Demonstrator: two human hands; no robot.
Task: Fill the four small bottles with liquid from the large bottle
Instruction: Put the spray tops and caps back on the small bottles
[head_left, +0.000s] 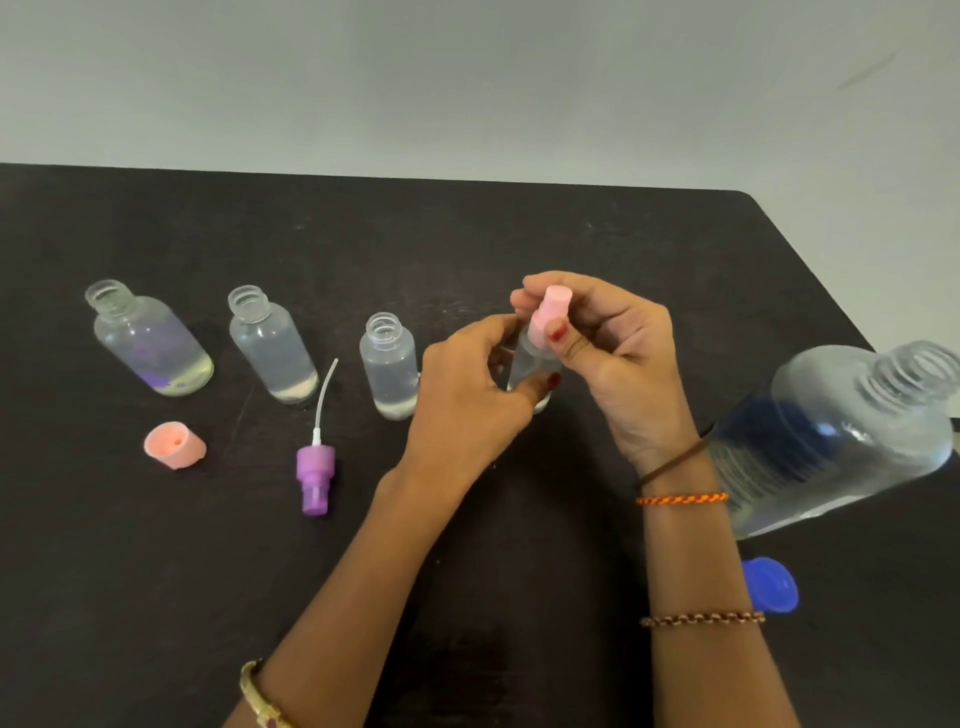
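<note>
Hands meeting over a dark table (519, 545): left hand (467, 400) wrapping fingers around a small clear plastic bottle (532, 358), right hand (618, 353) pinching its pink spray cap (551, 306). Standing uncapped in a row to the left, three more small clear bottles (389, 364), each holding liquid. Lying near them, a peach cap (174, 445) and a purple spray pump (315, 467). Sitting at right, a large clear open bottle (836, 441), blue lid (771, 584) nearer.

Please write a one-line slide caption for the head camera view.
Both hands, left and right, fit a pink spray top on a small bottle; three open bottles stand beside.
</note>
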